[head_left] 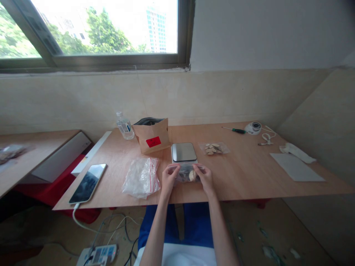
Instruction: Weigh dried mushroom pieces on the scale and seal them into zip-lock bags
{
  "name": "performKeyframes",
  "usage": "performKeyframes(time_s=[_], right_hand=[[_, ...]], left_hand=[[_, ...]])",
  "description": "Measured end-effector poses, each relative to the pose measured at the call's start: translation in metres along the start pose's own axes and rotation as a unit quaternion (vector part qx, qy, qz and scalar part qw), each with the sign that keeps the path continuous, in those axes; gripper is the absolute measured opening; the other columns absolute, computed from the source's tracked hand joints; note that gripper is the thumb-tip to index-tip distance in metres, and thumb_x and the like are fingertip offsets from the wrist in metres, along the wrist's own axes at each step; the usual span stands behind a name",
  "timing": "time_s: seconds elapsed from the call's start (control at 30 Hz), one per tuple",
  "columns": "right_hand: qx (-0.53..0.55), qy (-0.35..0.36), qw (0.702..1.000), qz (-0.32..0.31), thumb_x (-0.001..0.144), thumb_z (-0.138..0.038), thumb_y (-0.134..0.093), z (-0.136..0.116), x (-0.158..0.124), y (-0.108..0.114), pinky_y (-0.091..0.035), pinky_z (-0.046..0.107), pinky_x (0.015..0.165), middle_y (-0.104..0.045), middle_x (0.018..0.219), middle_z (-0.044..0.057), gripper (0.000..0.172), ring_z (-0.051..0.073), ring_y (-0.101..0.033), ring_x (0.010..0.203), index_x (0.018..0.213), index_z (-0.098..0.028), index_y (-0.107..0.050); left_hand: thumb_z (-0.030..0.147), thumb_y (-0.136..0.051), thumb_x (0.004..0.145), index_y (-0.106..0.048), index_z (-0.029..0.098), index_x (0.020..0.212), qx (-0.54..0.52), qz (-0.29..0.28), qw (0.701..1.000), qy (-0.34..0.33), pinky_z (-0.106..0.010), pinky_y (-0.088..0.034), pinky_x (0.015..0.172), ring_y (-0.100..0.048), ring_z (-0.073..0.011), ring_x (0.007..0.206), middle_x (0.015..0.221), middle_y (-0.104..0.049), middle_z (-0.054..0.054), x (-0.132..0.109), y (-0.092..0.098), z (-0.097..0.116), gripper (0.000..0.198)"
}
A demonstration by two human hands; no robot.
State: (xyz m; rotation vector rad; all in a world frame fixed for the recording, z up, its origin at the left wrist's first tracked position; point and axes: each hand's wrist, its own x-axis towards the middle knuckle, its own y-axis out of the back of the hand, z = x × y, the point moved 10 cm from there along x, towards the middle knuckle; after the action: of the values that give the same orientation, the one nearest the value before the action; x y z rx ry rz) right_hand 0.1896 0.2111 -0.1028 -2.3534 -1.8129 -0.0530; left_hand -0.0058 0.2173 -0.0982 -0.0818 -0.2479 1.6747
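Observation:
Both my hands hold a small clear zip bag (187, 173) with pale and dark pieces inside, just above the table's near edge. My left hand (168, 180) pinches its left end and my right hand (204, 177) pinches its right end, fingers closed on the plastic. Right behind the bag sits a small digital scale (183, 152) with a shiny metal plate. A brown paper bag (152, 136) with a red label stands open behind and to the left. A filled clear bag of pale slices (214, 148) lies right of the scale.
A pile of empty zip bags (141, 177) lies left of my hands. A phone (88, 183) on a cable, a water bottle (124, 125), a screwdriver (234, 129), a white round device (253, 128) and a white sheet (296, 166) lie on the wooden table (249, 173).

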Motion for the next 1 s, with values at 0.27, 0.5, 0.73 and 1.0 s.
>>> performKeyframes(time_s=[0.27, 0.5, 0.73, 1.0], right_hand=[[-0.008, 0.007, 1.0, -0.02, 0.07, -0.039, -0.068, -0.005, -0.002, -0.007, -0.05, 0.031, 0.073, -0.068, 0.083, 0.005, 0.025, 0.02, -0.064, 0.078, 0.081, -0.017, -0.068], [-0.041, 0.048, 0.998, 0.0, 0.071, -0.04, -0.067, -0.014, -0.002, -0.005, -0.049, 0.029, 0.069, -0.065, 0.081, 0.004, 0.024, 0.018, -0.061, 0.077, 0.075, -0.017, -0.067], [-0.022, 0.034, 0.999, -0.021, 0.071, -0.039, -0.067, -0.015, -0.004, -0.009, -0.048, 0.027, 0.068, -0.065, 0.078, 0.003, 0.023, 0.018, -0.061, 0.074, 0.074, -0.017, -0.068], [0.0, -0.006, 0.997, -0.081, 0.07, -0.039, -0.069, -0.006, -0.006, -0.018, -0.048, 0.026, 0.067, -0.066, 0.084, 0.003, 0.022, 0.017, -0.062, 0.076, 0.078, -0.018, -0.068]], left_hand=[[0.034, -0.073, 0.066, -0.072, 0.014, 0.078, 0.004, -0.01, 1.0, 0.0, -0.026, -0.048, 0.068, -0.063, -0.0183, 0.077, 0.084, -0.069, -0.007, 0.0, -0.002, 0.0, 0.023], [0.036, -0.071, 0.068, -0.072, 0.014, 0.08, 0.018, -0.013, 1.0, -0.001, -0.025, -0.048, 0.062, -0.063, -0.0173, 0.07, 0.08, -0.07, -0.007, -0.001, -0.001, -0.002, 0.025], [0.034, -0.07, 0.069, -0.07, 0.014, 0.081, 0.013, -0.019, 1.0, -0.009, -0.024, -0.048, 0.066, -0.063, -0.0173, 0.074, 0.08, -0.069, -0.005, -0.001, -0.001, 0.001, 0.023], [0.034, -0.072, 0.067, -0.071, 0.014, 0.079, 0.005, -0.045, 0.999, 0.007, -0.024, -0.049, 0.067, -0.064, -0.0163, 0.071, 0.077, -0.07, -0.005, -0.004, -0.009, 0.002, 0.023]])
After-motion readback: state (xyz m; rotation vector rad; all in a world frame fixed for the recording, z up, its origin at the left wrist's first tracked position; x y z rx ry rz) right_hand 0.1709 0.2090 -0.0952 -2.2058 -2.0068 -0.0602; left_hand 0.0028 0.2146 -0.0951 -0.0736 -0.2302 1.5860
